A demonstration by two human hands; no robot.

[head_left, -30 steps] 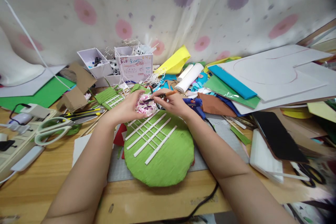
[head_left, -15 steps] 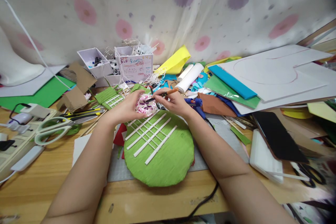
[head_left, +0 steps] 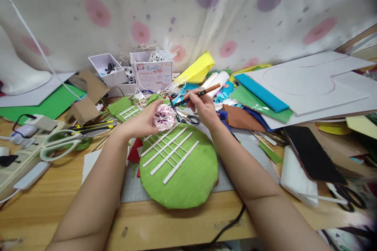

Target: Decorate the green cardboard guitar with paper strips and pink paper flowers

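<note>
My left hand [head_left: 141, 121] is closed around the side of a small round white piece [head_left: 164, 118] covered in purple and magenta marks. Between the fingers of my right hand [head_left: 204, 106] is a slim marker pen [head_left: 209, 90] with a dark patterned barrel and a brown-orange end. Its dark tip points left, just above and right of the white piece, apart from it. Below both hands lies a green paper-covered disc [head_left: 185, 180] with a lattice of white strips [head_left: 171, 156] on it. Small dark-handled scissors [head_left: 193, 119] lie beneath my right hand.
A grey cutting mat [head_left: 132, 192] lies under the disc. Light-handled scissors [head_left: 59, 145] and a power strip [head_left: 28, 160] are at left. Behind stand white boxes [head_left: 153, 76] of odds and ends. A black phone [head_left: 313, 155] and white boards [head_left: 318, 78] occupy the right.
My right hand has moved up and right, lifting the pen off the white piece. The piece's marked face and the small scissors now show more. My left hand keeps its hold.
</note>
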